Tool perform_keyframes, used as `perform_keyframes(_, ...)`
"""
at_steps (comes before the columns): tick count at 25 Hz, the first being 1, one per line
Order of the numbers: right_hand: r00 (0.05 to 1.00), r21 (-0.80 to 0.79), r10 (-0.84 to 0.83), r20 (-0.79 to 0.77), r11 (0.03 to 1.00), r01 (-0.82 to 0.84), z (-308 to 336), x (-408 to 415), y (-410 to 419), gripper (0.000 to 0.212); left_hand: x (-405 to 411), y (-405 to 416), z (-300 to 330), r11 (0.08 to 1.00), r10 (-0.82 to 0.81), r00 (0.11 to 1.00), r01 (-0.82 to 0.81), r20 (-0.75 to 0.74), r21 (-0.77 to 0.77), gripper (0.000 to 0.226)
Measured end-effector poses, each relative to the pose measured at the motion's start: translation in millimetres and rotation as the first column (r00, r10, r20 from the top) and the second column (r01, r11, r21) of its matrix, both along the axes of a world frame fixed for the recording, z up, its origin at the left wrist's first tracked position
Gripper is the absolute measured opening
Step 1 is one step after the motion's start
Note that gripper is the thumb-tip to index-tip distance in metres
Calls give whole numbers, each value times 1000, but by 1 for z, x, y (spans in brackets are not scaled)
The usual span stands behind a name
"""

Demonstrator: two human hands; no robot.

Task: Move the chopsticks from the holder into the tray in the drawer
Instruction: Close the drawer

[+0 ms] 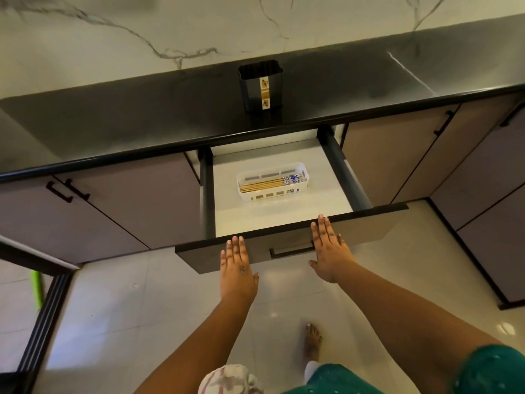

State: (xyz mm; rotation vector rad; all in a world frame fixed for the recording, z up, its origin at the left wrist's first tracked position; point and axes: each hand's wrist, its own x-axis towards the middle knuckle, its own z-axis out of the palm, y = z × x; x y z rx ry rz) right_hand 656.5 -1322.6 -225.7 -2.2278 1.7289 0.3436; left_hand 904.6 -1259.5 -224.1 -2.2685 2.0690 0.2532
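A black chopstick holder [261,88] with a patterned label stands on the dark counter; no chopsticks show in it. Below it a drawer [366,227] is pulled out. Inside sits a white slotted tray [306,173] with several wooden chopsticks [267,184] lying flat, their blue-patterned ends to the right. My left hand [237,268] lies flat on the drawer front, left of the handle [292,248]. My right hand [329,248] lies flat on the front, right of the handle, fingertips at the top edge. Both hands hold nothing.
The black counter [142,120] runs under a marble wall. Closed cabinet doors [127,200] with black handles flank the drawer. A bare foot [312,341] stands on the pale tiled floor. A green object [37,291] shows at the left edge.
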Motion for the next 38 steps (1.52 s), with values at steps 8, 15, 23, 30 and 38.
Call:
perform_keyframes(8,997,24,67,43,997,-68,12,19,-146,88,24,-143,12,998,13,992,-20,126,53,93)
perform_keyframes(15,291,474,-721,629,652,592,21,44,-238,69,19,-248,35,699,592,35,-519,-805,492,84)
perform_keyframes(23,-942,967,-326,-77,205,-150,25,71,-387,57,26,-395,27,620,84,-944,-201,-319,758,79)
perform_keyframes(30,-960,973,-257,-109,172,-156,-5,76,-408,61,24,-428,-5,496,-2,-972,-205,-235,844,45)
perform_keyframes(38,-870,979,-493,-20,167,-117,12,69,-400,72,-4,-422,10,565,289,-778,-332,-558,755,54)
